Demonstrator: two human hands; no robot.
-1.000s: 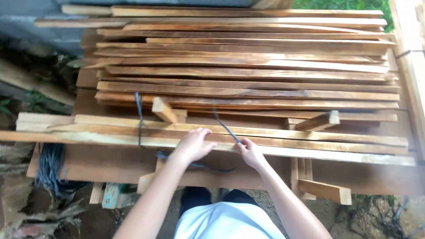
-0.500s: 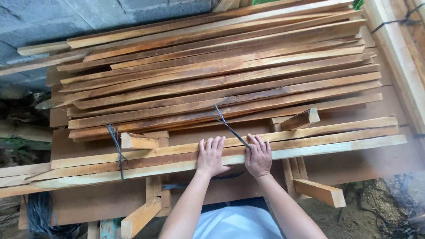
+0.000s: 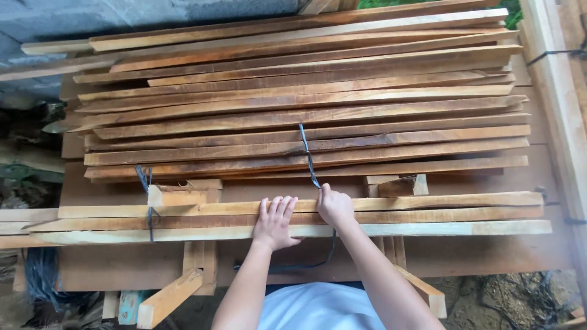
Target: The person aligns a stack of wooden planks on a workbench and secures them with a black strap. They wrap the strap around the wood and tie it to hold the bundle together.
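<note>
On the near edge of the brown surface (image 3: 489,256) lies a bundle of long slats (image 3: 428,214). The right hand (image 3: 335,206) rests on it, its grip closed on a dark strap (image 3: 309,160). The left hand (image 3: 275,221) lies flat beside it, fingers spread. A second strap (image 3: 148,205) binds the bundle's left end. Behind is a slat stack (image 3: 306,104).

A brown wooden table (image 3: 489,256) is carrying a wide stack of long wood strips (image 3: 293,116) and a nearer bundle of slats (image 3: 428,214).
</note>
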